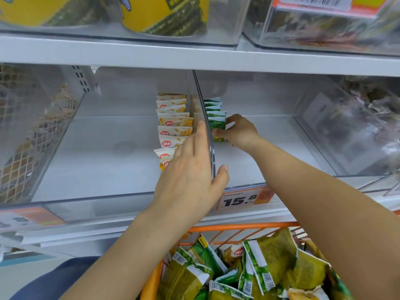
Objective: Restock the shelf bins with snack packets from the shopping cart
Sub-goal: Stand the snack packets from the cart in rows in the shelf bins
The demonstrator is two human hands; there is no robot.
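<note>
Two hands at clear bins, right hand [240, 131] pinching green packet [217, 126], left hand [190, 169] on divider [204, 109]

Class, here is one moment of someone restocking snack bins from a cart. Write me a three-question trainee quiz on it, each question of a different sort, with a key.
1. True or false: the right hand holds a green snack packet in the clear plastic bin to the right of the transparent divider.
2. Multiple choice: the left hand is touching (A) the orange price tag, (B) the transparent divider, (C) the orange wire shopping cart.
3. Fill in: the row of white-and-yellow corn snack packets stands on the ____ side of the divider.

Key: 1 true; 2 B; 3 left.
</note>
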